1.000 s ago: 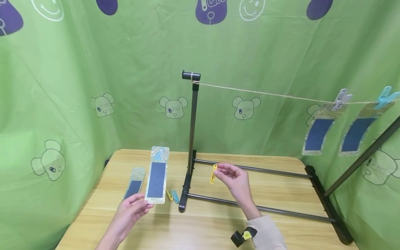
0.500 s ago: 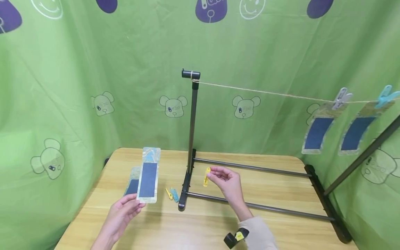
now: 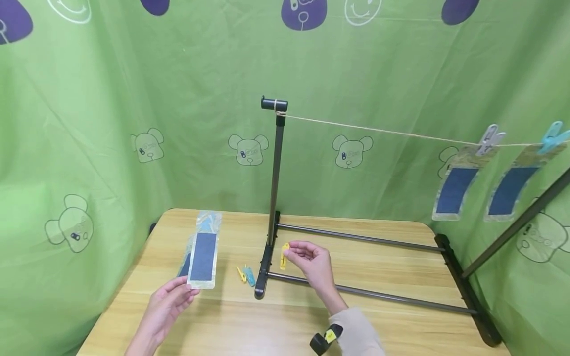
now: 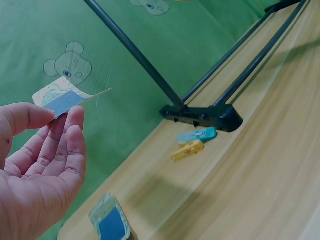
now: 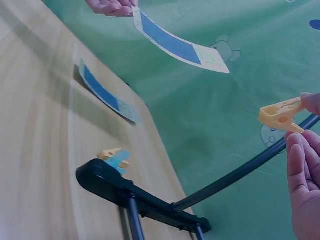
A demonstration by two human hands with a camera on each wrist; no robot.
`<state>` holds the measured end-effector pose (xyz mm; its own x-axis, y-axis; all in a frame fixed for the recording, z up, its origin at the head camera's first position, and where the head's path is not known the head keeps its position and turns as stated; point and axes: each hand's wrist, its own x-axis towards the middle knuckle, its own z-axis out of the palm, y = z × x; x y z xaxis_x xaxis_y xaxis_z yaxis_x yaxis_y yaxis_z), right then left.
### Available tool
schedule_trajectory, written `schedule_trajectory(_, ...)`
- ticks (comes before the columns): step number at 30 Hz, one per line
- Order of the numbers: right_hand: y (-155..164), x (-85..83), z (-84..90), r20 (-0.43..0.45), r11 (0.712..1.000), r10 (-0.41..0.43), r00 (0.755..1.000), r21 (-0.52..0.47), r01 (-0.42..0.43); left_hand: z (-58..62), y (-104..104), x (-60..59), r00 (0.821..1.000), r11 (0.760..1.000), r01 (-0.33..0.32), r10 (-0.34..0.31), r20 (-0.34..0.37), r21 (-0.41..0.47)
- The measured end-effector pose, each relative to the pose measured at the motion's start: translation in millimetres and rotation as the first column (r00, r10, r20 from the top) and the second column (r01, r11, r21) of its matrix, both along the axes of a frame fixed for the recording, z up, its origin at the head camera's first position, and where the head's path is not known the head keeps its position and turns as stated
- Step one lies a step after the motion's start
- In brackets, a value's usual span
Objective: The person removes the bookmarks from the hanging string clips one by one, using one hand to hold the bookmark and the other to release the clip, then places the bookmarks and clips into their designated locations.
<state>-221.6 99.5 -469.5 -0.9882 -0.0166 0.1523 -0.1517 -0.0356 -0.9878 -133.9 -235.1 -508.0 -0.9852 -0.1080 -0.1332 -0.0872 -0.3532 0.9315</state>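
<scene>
The left hand (image 3: 166, 304) pinches a thin, bendy card (image 3: 203, 256) by its near edge, while the right hand (image 3: 311, 262) grips a light yellow peg (image 3: 283, 255).

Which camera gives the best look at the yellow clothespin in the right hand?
The right wrist view: the yellow clothespin is large and sharp, pinched by the right hand. The head view shows it small. The left wrist view misses it.

Beige sleeve (image 3: 356, 329), black wrist camera (image 3: 326, 338)

no readable text, labels or numbers
</scene>
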Motion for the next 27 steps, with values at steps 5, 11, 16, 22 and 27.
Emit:
schedule_trajectory(5,-9,-1.5,-5.8,0.024,1.0,0.007,1.0,-0.003,-0.007,-4.3,-6,1.2,1.0,1.0,-0.021,0.021,0.013,-0.005)
schedule_trajectory(11,-22,-2.4,-10.4,0.042,0.999,-0.014,0.999,0.032,0.012,-10.7,-11,3.2,0.999,0.999,-0.039,0.039,0.025,0.001)
schedule_trajectory(16,-31,-5.0,-16.4,0.053,0.997,-0.021,0.998,0.079,0.016,-18.2,-16,4.8,0.999,0.999,-0.035,0.035,0.017,-0.004)
schedule_trajectory(22,-39,-5.8,-22.0,0.093,0.997,-0.009,0.996,0.08,0.001,-27.2,-22,5.3,0.999,0.999,-0.008,0.01,-0.035,0.039)
schedule_trajectory(27,-43,-4.9,-27.6,0.088,0.995,0.006,0.996,0.1,-0.014,-30.9,-26,5.1,0.999,0.998,0.001,0.003,-0.054,0.068)
